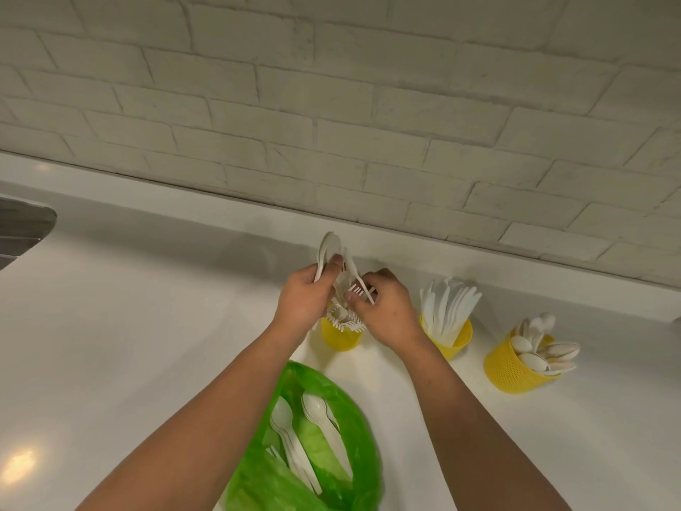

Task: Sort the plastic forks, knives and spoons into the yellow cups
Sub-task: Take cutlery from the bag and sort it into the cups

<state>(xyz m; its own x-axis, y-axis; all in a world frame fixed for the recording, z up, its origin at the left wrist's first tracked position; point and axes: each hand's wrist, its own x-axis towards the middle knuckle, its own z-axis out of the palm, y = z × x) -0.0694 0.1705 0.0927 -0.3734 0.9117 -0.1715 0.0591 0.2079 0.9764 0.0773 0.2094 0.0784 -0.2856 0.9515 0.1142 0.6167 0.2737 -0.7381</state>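
We see the left hand (302, 300) clenched round a cutlery bundle (329, 248) and the right hand (383, 307) pinching a single fork (359, 289), both just above the fork cup (341, 335). Right of that cup stands the knife cup (455, 341), farther right the spoon cup (512, 366). In front of it lies a green bag (331, 470) holding spoons (320, 414).

Left hand (304, 296) grips cutlery bunch (329, 248); right hand (385, 307) pinches fork (363, 289) above fork cup (341, 335).
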